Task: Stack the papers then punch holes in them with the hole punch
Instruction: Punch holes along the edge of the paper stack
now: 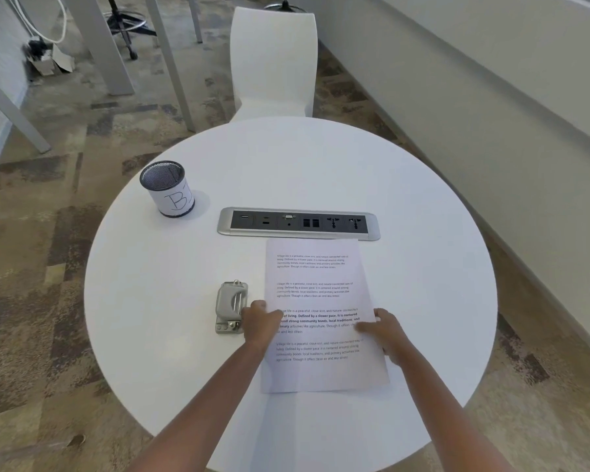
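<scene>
A stack of white printed papers (315, 287) lies flat on the round white table (423, 267), just in front of the socket strip. My left hand (263, 323) grips the stack's left edge, thumb on top of the sheet. My right hand (387, 330) holds the right edge, fingers resting on the paper. A grey metal hole punch (230, 306) stands on the table right beside the left hand, touching or nearly touching the knuckles, a short way left of the papers.
A built-in socket strip (298, 223) crosses the table's middle, at the papers' far edge. A mesh pen cup (168, 188) labelled "B" stands at the far left. A white chair (274, 63) faces the table's far side.
</scene>
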`<state>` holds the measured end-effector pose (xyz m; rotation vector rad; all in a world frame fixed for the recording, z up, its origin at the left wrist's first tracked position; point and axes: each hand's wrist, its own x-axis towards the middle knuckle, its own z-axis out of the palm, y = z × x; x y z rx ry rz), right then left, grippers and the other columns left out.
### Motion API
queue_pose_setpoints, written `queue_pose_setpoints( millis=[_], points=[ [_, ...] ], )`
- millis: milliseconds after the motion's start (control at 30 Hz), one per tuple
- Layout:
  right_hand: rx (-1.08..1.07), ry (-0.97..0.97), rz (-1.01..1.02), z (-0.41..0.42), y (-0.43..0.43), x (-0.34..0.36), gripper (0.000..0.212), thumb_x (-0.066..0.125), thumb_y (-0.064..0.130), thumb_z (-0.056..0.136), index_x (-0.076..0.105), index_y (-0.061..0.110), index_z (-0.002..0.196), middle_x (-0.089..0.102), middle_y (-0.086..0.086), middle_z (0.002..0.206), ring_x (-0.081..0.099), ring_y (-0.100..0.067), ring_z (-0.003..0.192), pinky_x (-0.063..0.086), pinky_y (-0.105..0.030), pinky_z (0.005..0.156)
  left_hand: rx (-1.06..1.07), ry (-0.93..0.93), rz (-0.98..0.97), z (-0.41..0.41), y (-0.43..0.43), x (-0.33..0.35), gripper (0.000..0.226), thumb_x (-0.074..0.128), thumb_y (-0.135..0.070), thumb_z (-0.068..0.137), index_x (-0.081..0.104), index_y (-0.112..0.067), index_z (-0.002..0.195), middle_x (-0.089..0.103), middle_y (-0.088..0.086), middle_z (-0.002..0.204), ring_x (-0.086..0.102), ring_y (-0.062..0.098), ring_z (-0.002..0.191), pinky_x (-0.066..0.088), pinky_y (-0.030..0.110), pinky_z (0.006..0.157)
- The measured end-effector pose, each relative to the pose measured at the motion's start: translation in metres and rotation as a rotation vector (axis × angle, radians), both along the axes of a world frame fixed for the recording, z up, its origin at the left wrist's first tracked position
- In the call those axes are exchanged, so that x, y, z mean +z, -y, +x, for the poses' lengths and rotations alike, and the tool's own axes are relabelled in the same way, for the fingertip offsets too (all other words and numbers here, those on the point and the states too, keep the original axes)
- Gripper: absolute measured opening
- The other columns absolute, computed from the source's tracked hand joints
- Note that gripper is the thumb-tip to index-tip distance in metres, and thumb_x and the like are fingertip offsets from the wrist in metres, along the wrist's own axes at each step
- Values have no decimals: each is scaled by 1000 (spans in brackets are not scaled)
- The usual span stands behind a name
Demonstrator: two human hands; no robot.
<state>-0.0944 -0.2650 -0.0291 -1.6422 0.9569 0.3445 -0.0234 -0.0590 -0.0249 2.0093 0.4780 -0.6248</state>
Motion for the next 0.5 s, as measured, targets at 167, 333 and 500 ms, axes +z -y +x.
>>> queue_pose_setpoints(
  millis=[167,333,500],
  points=[
    [19,16,162,-8,12,-3,19,50,9,91,59,6,107,63,-13,98,59,-25,85,46,-31,70,-76,52,62,0,-1,1,46,55,-6,83,47,2,128,45,22,130,53,33,114,43,35,96],
    [-53,54,179,-12,13,-10,21,51,8,92,60,9,111,65,-13,103,61,-27,88,50,-34,73,-68,535,227,-1,-18,17,30,51,-1,86,60,-3,114,58,19,109,51,34,108,42,40,89],
    [-91,94,211,-16,13,-13,19,51,4,91,62,7,107,66,-16,104,61,-28,90,49,-40,80,102,387,387,21,-54,13,37,53,-14,87,52,-3,123,49,24,125,45,40,117,41,46,94]
  ],
)
